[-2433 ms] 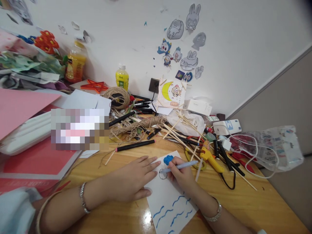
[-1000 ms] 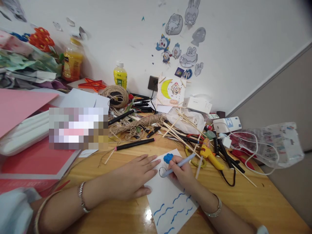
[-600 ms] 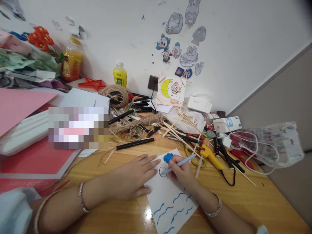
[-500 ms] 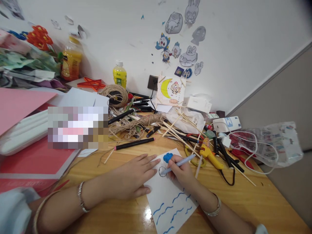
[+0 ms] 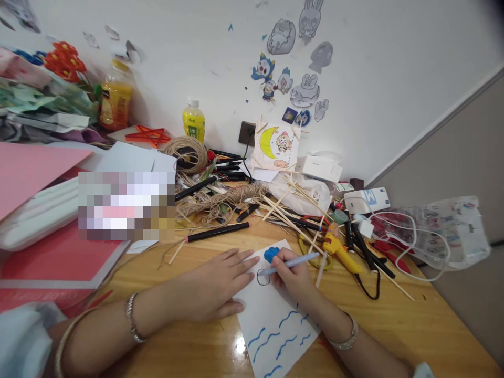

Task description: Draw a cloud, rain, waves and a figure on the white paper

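Observation:
A white sheet of paper [image 5: 271, 325] lies on the wooden table, bearing blue wavy lines, a filled blue cloud shape [image 5: 271, 254] and a small dark circle outline. My right hand [image 5: 293, 278] grips a pale blue-grey pen [image 5: 297, 261] in a pinch, its tip at the circle's upper left edge. Flat along the sheet's left side rests my left hand [image 5: 220, 283], fingers spread, fingertips on the paper and palm on the table. It holds nothing.
Right of the paper lies a yellow glue gun [image 5: 340, 249] with its black cord. Behind are a black marker [image 5: 217, 232], wooden sticks [image 5: 289, 223], twine [image 5: 228, 197] and a framed moon drawing [image 5: 275, 144]. Red and pink folders [image 5: 59, 262] cover the left side.
The pen tip has moved slightly up and left along the circle, and the pen lies a little flatter in my right hand. My left hand stays in place.

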`<state>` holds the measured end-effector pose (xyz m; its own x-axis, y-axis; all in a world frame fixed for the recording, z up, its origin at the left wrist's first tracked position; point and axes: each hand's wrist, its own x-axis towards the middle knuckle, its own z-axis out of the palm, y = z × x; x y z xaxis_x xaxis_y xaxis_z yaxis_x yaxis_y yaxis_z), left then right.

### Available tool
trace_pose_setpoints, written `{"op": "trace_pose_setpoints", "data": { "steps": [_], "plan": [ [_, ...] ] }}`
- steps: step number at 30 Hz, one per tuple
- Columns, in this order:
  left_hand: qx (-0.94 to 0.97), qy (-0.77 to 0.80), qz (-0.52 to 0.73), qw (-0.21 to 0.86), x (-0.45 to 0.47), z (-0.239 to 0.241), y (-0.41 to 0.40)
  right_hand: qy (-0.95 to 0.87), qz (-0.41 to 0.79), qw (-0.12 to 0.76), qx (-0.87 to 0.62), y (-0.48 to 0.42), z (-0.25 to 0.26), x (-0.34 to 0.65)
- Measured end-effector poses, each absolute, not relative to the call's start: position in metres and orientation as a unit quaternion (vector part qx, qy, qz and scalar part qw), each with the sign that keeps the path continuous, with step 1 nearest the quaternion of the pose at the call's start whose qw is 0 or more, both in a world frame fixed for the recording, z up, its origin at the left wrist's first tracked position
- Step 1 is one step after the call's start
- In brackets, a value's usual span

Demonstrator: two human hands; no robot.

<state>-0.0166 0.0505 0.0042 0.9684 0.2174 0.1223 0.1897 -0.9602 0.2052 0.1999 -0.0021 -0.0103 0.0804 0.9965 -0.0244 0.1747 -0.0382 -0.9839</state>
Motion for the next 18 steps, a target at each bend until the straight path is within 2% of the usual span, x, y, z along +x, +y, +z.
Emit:
{"op": "trace_pose_setpoints", "data": {
  "steps": [18],
  "plan": [
    [0.985, 0.103, 0.087, 0.112, -0.0168, 0.0035, 0.0502, -0.495, 0.462, 0.456, -0.577, -0.0023, -0.0091, 0.1995]
  ]
}}
